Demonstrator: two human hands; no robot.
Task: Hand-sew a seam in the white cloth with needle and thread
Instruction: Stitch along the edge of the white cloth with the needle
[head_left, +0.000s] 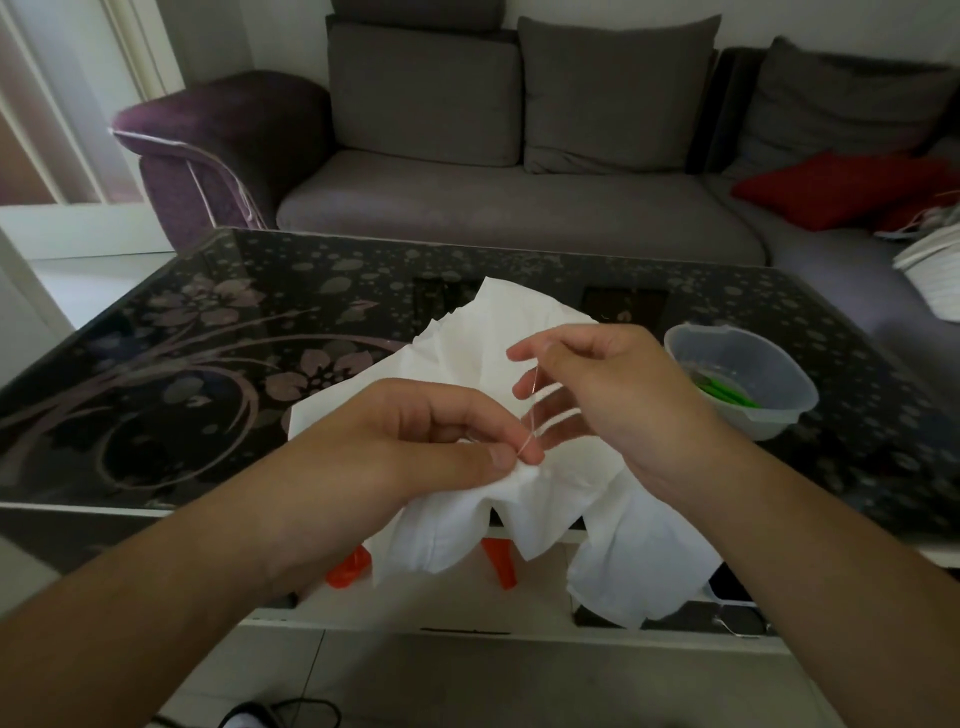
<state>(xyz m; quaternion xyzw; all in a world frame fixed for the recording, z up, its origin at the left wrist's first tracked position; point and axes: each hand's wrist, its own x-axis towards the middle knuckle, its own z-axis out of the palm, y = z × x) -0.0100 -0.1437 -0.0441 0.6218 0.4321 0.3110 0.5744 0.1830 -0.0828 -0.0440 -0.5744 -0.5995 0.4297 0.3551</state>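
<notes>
The white cloth (467, 358) lies on the near part of the dark glass table (208, 332) and hangs over its front edge. My left hand (415, 436) pinches a bunched fold of the cloth between thumb and fingertips. A thin pale thread (531, 410) runs up from that pinch to my right hand (597, 384), which holds it between thumb and forefinger with the other fingers spread. The needle is too small to make out.
A clear plastic bowl (743, 382) with green items stands on the table to the right. Orange objects (498, 564) show below the table edge behind the cloth. A grey sofa (519, 202) with a red cushion (836, 189) is behind the table.
</notes>
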